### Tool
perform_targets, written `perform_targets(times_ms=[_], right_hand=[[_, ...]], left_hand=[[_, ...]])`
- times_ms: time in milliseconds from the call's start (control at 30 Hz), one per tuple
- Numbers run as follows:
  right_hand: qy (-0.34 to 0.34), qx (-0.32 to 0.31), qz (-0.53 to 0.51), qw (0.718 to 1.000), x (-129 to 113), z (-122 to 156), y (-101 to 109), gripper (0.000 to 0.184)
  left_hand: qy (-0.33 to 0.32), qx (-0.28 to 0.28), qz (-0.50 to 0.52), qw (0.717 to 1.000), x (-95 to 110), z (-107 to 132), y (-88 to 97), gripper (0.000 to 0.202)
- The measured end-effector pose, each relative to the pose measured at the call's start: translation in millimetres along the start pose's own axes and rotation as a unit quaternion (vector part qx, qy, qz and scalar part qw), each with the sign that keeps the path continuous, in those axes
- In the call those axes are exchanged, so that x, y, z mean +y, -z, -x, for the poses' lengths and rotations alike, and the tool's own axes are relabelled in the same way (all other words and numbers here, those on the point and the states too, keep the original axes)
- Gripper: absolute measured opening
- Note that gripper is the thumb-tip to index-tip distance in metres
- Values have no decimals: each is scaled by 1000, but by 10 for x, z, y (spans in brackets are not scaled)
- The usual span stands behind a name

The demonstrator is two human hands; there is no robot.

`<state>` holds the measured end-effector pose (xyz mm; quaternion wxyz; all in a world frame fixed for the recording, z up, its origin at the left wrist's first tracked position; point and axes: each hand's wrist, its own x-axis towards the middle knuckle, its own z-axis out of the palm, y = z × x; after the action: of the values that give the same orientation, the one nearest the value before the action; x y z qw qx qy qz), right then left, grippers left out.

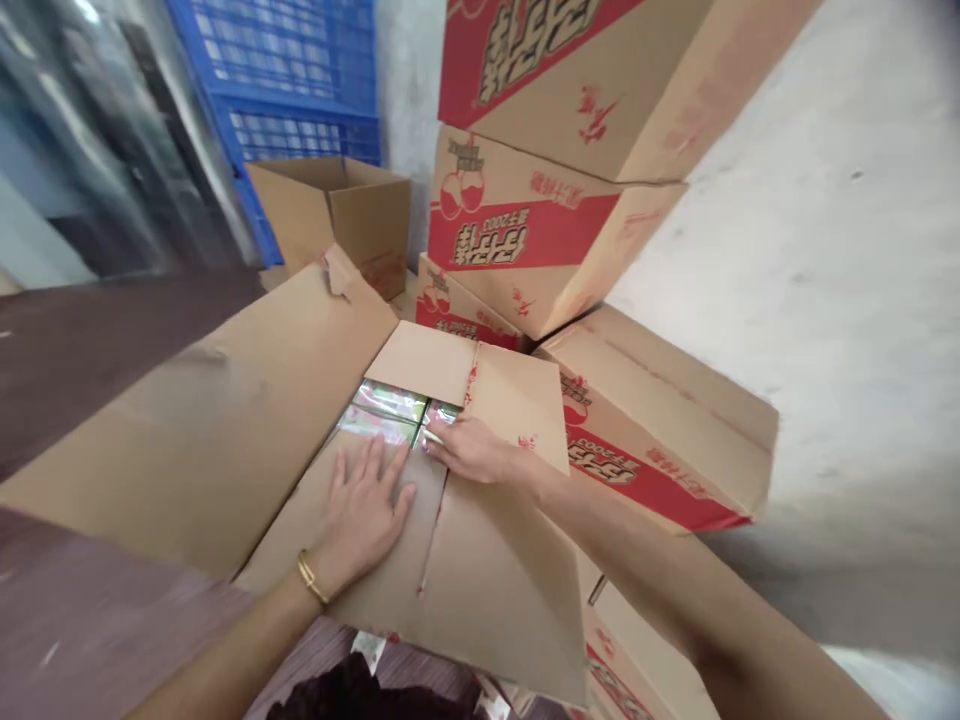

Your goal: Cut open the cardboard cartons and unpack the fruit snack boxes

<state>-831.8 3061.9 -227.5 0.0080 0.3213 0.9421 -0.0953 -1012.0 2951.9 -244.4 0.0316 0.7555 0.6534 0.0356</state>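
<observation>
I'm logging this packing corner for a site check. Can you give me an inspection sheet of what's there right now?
Surface: dark brown floor, blurred.
Job's things: open carton, flaps spread; wrapped packs visible inside.
Clutter: small empty box; stacked red-printed cartons; another carton beside the open one.
Hands: left hand flat on a front flap, gold bangle at the wrist; right hand at the packs' edge, fingers on a pack.
Cables: nothing seen.
Surroundings: blue plastic crates, pale wall.
</observation>
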Motion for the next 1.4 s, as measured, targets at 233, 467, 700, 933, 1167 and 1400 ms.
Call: perform_targets(times_ms=[233, 467, 700, 933, 1167, 1400], right_hand=[[39, 29, -62, 997, 21, 215, 47, 27], [148, 19, -25, 988, 92, 313, -65, 23], [73, 56, -88, 992, 33, 302, -79, 27], [112, 106, -168, 974, 160, 582, 476, 28], [168, -8, -223, 960, -130, 456, 163, 23], [172, 70, -237, 954, -92, 601, 381, 26]], left_hand=[[45, -22, 6, 999, 135, 27, 78, 51], [244, -7, -47, 969, 358, 258, 94, 53], [319, -13, -12, 948, 528, 396, 35, 58], [335, -19, -23, 942, 471, 373, 53, 56], [310, -9, -5, 951, 597, 409, 35, 62], [333, -24, -4, 943, 469, 405, 85, 56]])
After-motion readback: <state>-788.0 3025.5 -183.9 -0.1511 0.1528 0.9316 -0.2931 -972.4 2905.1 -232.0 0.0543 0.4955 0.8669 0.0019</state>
